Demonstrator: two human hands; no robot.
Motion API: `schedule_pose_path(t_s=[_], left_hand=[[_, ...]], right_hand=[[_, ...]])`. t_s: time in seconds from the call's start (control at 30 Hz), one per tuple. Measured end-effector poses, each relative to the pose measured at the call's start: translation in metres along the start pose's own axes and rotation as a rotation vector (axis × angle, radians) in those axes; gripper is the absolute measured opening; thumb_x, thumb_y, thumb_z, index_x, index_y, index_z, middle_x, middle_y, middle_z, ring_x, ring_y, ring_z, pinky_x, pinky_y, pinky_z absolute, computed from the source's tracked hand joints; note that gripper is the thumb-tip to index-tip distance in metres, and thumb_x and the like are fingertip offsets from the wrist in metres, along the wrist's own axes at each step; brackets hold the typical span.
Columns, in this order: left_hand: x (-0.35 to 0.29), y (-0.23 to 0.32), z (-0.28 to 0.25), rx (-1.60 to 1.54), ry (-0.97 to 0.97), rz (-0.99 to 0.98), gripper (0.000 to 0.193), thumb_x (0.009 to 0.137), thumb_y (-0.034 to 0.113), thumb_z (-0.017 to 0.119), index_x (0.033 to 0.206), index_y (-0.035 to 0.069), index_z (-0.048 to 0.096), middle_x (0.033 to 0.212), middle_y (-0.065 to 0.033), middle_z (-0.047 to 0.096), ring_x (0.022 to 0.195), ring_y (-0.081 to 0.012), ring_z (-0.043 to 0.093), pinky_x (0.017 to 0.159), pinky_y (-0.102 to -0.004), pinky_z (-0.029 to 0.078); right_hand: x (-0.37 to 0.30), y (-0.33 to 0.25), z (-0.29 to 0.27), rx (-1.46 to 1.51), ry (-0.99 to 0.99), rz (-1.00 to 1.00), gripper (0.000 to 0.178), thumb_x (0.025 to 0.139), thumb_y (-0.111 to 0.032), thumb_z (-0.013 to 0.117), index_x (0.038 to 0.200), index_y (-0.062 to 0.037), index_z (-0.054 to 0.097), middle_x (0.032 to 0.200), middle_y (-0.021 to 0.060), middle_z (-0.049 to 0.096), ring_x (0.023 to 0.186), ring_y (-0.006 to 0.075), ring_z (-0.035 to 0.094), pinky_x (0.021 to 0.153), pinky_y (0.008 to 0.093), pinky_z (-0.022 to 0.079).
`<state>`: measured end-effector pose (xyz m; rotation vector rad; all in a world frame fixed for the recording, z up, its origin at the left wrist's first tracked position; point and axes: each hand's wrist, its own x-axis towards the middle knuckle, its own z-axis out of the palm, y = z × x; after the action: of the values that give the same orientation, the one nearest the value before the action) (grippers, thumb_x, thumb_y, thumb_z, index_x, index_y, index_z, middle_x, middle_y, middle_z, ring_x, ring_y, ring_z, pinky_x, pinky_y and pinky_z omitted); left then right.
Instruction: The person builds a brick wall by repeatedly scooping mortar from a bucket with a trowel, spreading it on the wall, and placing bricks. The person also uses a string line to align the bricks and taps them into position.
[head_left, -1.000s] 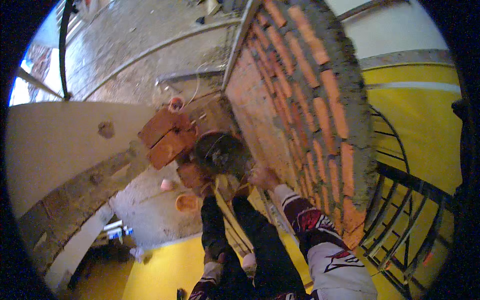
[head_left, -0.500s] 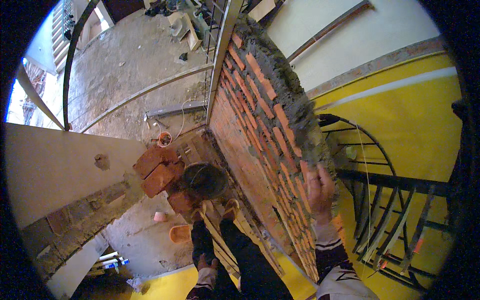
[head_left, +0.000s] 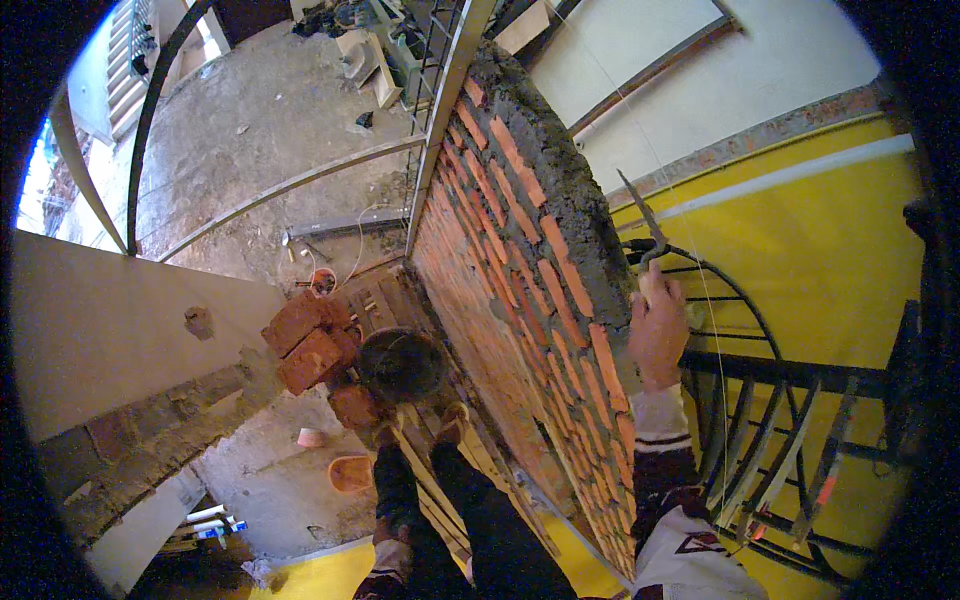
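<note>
My right hand (head_left: pixel 658 335) is closed round the handle of a trowel (head_left: pixel 648 215), its blade seen nearly edge-on. It is just right of the top of a brick wall (head_left: pixel 520 290). Grey mortar (head_left: pixel 560 165) lies in a rough layer along that top, and orange brick courses show below it. Low down, my left hand (head_left: pixel 391 530) is against my dark-trousered leg; its fingers are too unclear to read. Below, by my feet, a round black tub (head_left: pixel 402 362) stands beside a pile of red bricks (head_left: pixel 312 358).
A thin string (head_left: pixel 712 290) runs past the wall's right side. Black curved metal railings (head_left: pixel 790 370) stand at the right. Wooden planks (head_left: pixel 432 470) lie under my feet. A metal post (head_left: pixel 452 90) rises at the wall's far end; an orange basin (head_left: pixel 350 473) is on the floor below.
My right hand has come away from the wall top, moving up and to the right, and the trowel blade now shows. My left hand has shifted slightly left and down.
</note>
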<state>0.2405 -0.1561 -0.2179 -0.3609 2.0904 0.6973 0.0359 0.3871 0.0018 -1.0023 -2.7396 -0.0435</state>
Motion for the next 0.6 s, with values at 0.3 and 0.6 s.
schedule_pose_path(t_s=[0.3, 0.6], left_hand=[[0.007, 0.000, -0.002, -0.024, -0.028, -0.003, 0.064, 0.087, 0.030, 0.067, 0.139, 0.001, 0.045, 0.131, -0.0262, 0.056, 0.124, -0.0423, 0.052, 0.105, -0.0450, 0.042], [-0.003, 0.002, -0.013, -0.076, -0.071, -0.048, 0.064, 0.087, 0.031, 0.067, 0.139, 0.002, 0.045, 0.131, -0.0260, 0.056, 0.125, -0.0419, 0.052, 0.105, -0.0453, 0.042]], right_hand=[[-0.002, 0.028, -0.001, -0.390, -0.123, -0.216, 0.047, 0.082, -0.013, 0.065, 0.128, -0.0147, 0.058, 0.099, 0.0128, 0.058, 0.091, 0.0343, 0.060, 0.077, 0.0454, 0.053], [-0.086, 0.041, -0.035, -0.171, -0.199, -0.124, 0.055, 0.082, -0.008, 0.068, 0.135, -0.0098, 0.055, 0.115, 0.0146, 0.058, 0.102, 0.0363, 0.058, 0.087, 0.0425, 0.049]])
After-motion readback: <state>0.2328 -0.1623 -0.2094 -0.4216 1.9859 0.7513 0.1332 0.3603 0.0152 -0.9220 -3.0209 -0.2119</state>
